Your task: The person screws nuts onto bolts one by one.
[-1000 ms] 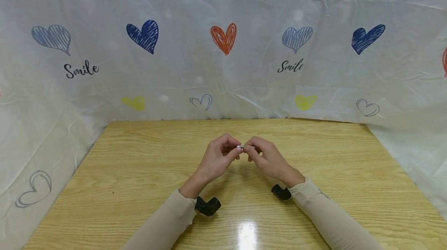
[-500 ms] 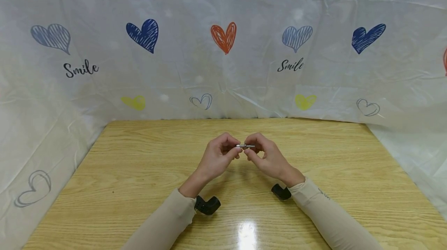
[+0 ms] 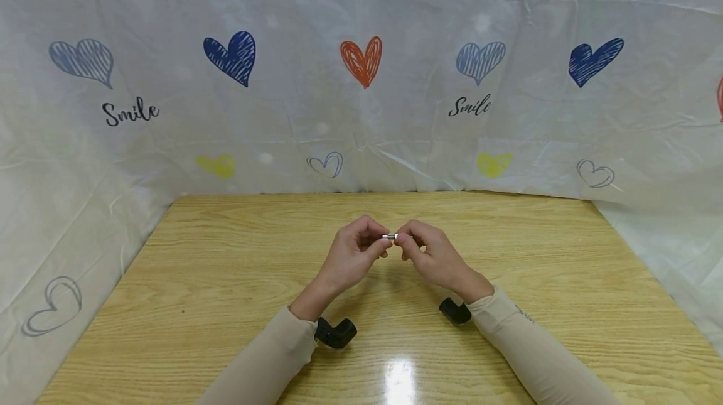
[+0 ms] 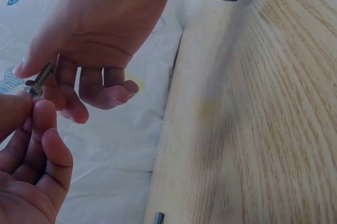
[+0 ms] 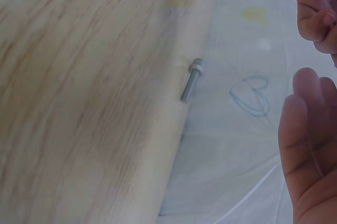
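Note:
My left hand (image 3: 347, 260) pinches the head end of a small silver bolt (image 3: 390, 237) between thumb and fingertips. The right hand (image 3: 437, 260) has its thumb and forefinger closed about a nut on the bolt, largely covering it in the head view. In the left wrist view, the bolt's threaded shank (image 4: 44, 74) points up toward the right hand, and the nut (image 4: 35, 88) sits beside the left fingertips. Both hands are held just above the table. Only parts of the right hand (image 5: 310, 150) and left hand (image 5: 318, 21) appear in the right wrist view.
A second bolt (image 5: 192, 79), with a ring or nut near its head, lies near the far table edge; the head view does not show it. White cloth with hearts (image 3: 361, 129) hangs behind the wooden table (image 3: 226, 279). Black wrist cameras (image 3: 336, 333) protrude below the hands.
Half a second ago the right fingers were parted, showing the nut and shank; now they pinch there again, as a second ago. The left hand has stayed in place.

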`<state>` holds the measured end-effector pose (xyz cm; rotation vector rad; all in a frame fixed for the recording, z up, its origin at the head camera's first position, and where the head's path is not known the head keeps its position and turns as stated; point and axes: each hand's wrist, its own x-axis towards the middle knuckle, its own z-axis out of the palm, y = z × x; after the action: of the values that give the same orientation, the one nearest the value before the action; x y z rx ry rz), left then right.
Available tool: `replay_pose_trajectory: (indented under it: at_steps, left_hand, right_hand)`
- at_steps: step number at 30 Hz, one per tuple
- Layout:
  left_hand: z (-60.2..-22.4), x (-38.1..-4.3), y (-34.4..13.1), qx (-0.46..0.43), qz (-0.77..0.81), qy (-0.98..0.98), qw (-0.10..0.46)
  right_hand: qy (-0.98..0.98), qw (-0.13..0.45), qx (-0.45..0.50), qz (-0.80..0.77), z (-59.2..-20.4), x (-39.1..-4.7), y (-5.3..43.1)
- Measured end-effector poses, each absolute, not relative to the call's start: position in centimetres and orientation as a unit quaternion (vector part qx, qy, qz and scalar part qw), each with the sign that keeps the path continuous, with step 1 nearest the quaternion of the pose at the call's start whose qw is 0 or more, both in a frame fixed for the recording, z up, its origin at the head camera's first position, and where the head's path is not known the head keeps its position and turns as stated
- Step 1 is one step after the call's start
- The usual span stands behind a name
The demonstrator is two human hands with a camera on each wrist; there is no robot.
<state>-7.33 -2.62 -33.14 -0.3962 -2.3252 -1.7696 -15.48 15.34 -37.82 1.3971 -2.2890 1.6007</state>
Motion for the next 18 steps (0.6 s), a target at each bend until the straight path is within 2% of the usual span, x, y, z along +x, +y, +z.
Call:
replay_pose_trajectory:
  at_steps: [6,18]
  left_hand:
    - [-33.1,-7.3,-2.6,-0.136,-0.601,-0.782,0.099]
    - [-33.1,-7.2,-2.6,-0.141,-0.608,-0.775,0.096]
  right_hand:
    - [-0.735,-0.006,0.429,0.526,-37.6,-15.2,15.4]
    - [-0.721,0.009,0.452,0.526,-34.5,-13.2,15.3]
